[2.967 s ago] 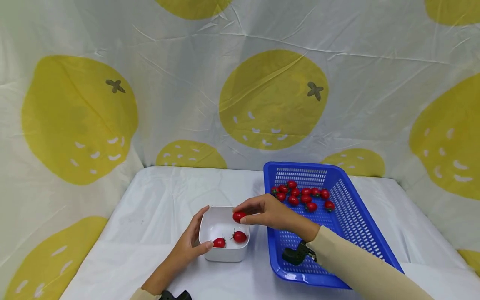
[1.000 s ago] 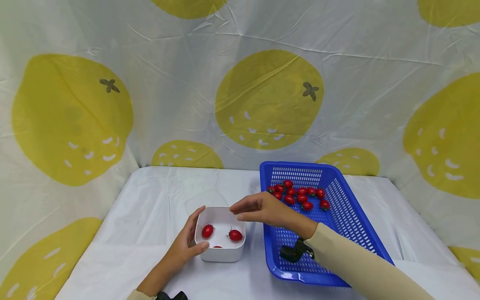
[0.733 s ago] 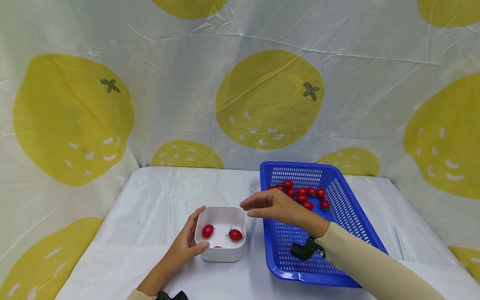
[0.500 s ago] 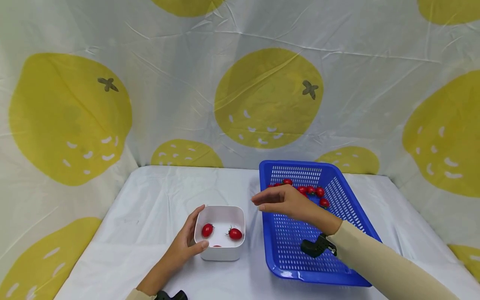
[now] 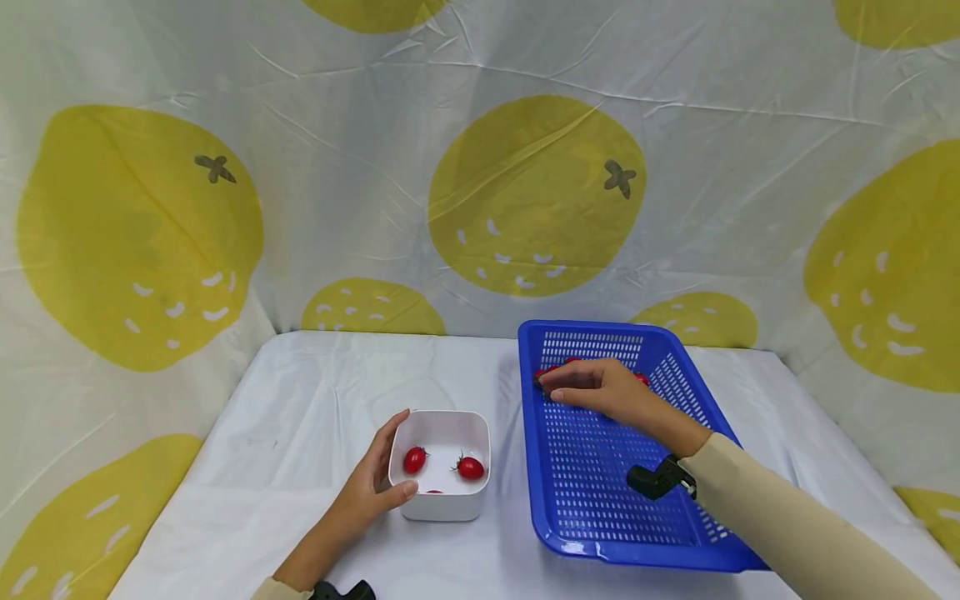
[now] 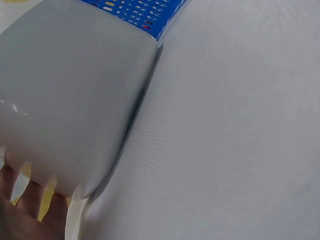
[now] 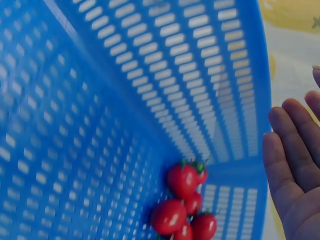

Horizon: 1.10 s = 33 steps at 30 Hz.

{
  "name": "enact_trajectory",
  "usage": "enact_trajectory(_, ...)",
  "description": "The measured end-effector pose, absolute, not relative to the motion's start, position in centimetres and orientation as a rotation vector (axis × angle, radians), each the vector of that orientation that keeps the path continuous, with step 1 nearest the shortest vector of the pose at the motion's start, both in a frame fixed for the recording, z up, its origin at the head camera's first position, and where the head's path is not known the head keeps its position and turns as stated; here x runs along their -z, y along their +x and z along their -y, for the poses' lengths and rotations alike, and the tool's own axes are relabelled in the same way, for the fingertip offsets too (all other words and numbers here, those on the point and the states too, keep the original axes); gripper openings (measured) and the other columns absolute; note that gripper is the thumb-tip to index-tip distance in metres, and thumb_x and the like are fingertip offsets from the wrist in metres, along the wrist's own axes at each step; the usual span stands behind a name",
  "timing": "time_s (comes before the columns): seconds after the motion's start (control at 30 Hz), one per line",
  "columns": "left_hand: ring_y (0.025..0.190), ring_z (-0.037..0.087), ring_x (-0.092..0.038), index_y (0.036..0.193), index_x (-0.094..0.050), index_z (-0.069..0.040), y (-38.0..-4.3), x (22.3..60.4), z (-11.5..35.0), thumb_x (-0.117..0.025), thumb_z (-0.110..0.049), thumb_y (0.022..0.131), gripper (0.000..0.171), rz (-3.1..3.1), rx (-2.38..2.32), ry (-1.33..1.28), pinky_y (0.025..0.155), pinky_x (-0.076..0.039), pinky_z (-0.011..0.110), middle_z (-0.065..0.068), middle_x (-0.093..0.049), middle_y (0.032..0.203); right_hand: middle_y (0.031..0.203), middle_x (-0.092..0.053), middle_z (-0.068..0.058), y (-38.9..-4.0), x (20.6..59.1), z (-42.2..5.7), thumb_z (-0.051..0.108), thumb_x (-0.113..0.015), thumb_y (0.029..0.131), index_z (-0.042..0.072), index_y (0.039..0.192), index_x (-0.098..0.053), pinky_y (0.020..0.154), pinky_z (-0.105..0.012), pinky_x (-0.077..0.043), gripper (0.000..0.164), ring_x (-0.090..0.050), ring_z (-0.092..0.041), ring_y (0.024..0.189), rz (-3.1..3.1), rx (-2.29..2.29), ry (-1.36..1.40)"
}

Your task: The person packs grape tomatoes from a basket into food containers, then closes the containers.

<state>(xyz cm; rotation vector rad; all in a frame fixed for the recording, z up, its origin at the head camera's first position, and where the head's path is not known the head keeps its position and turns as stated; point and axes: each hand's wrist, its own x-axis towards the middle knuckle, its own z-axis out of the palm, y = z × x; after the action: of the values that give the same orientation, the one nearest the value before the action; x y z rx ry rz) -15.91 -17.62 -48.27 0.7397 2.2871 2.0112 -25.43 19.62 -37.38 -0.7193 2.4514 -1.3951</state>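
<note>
My left hand [image 5: 367,492] holds a white square container [image 5: 442,507] at its left side, the thumb on the near rim. In the left wrist view its fingers [image 6: 32,200] lie against the container's wall. Inside are a cherry tomato [image 5: 415,459] on the left and another cherry tomato [image 5: 470,468] on the right; a sliver of a third shows behind the near rim. My right hand [image 5: 618,396], holding nothing, is above the blue basket [image 5: 531,500], fingers apart from the thumb. Several cherry tomatoes [image 7: 182,180] lie at the basket's far end, partly hidden by this hand in the head view.
A white cloth [image 5: 322,417] covers the table. Behind it hangs a curtain [image 5: 360,183] with yellow fruit prints. The basket stands to the right of the container, with a narrow gap between them.
My right hand has let go of a cherry tomato in the container, then moved right and away over the basket's tomatoes. The left hand stays on the container.
</note>
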Motion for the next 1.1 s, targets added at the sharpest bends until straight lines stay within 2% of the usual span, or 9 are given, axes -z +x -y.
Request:
enact_trajectory(0.23, 0.147, 0.024, -0.008, 0.154, -0.017, -0.020, -16.0, 48.3, 17.6, -0.063, -0.006, 0.087, 0.083, -2.272, -2.019, 0.748, 0.111, -0.020, 0.017, 0.010, -0.014, 0.159, 0.116, -0.069, -0.006, -26.3, 37.9, -21.6, 0.037, -0.071, 0.087, 0.011, 0.119, -0.069, 0.092, -0.039, -0.051, 0.041, -0.065, -0.021, 0.106, -2.560, 1.324, -0.612)
enact_trajectory(0.4, 0.146, 0.027, -0.012, 0.154, -0.017, -0.019, -16.0, 48.3, 17.6, -0.063, -0.007, 0.087, 0.082, -2.276, -2.016, 0.727, 0.109, -0.022, 0.017, 0.006, -0.019, 0.158, 0.117, -0.068, -0.007, -26.9, 38.5, -22.8, 0.036, -0.070, 0.087, 0.009, 0.118, -0.069, 0.092, -0.042, -0.051, 0.041, -0.064, -0.022, 0.107, -2.617, 1.287, -0.596)
enact_trajectory(0.63, 0.146, 0.027, -0.014, 0.154, -0.019, -0.025, -16.0, 48.4, 17.6, -0.063, -0.006, 0.086, 0.083, -2.281, -2.010, 0.739, 0.109, -0.022, 0.017, 0.004, -0.020, 0.158, 0.115, -0.068, -0.014, -27.2, 38.9, -24.2, 0.030, -0.069, 0.089, 0.003, 0.118, -0.068, 0.090, -0.040, -0.052, 0.039, -0.065, -0.025, 0.105, -2.688, 1.228, -0.617)
enact_trajectory(0.77, 0.146, 0.027, -0.014, 0.153, -0.019, -0.028, -16.0, 48.3, 17.6, -0.063, -0.007, 0.086, 0.083, -2.286, -2.006, 0.731, 0.109, -0.022, 0.017, 0.003, -0.020, 0.158, 0.112, -0.069, -0.015, -27.4, 39.2, -25.0, 0.026, -0.069, 0.090, 0.000, 0.116, -0.068, 0.087, -0.037, -0.053, 0.037, -0.066, -0.025, 0.103, -2.720, 1.193, -0.638)
enact_trajectory(0.87, 0.146, 0.026, -0.013, 0.154, -0.019, -0.027, -16.0, 48.4, 17.6, -0.063, -0.006, 0.086, 0.083, -2.290, -2.005, 0.743, 0.109, -0.022, 0.016, 0.005, -0.019, 0.158, 0.110, -0.070, -0.013, -27.5, 39.5, -25.5, 0.025, -0.069, 0.090, 0.000, 0.115, -0.069, 0.087, -0.039, -0.053, 0.035, -0.066, -0.026, 0.102, -2.741, 1.163, -0.628)
enact_trajectory(1.1, 0.145, 0.015, -0.017, 0.154, -0.019, -0.026, -16.0, 48.4, 17.7, -0.063, -0.005, 0.086, 0.083, -2.273, -2.015, 0.747, 0.109, -0.021, 0.016, 0.006, -0.019, 0.158, 0.107, -0.071, -0.011, -27.9, 40.0, -26.5, 0.026, -0.069, 0.090, 0.002, 0.113, -0.070, 0.088, -0.047, -0.051, 0.034, -0.066, -0.028, 0.102, -2.775, 1.093, -0.591)
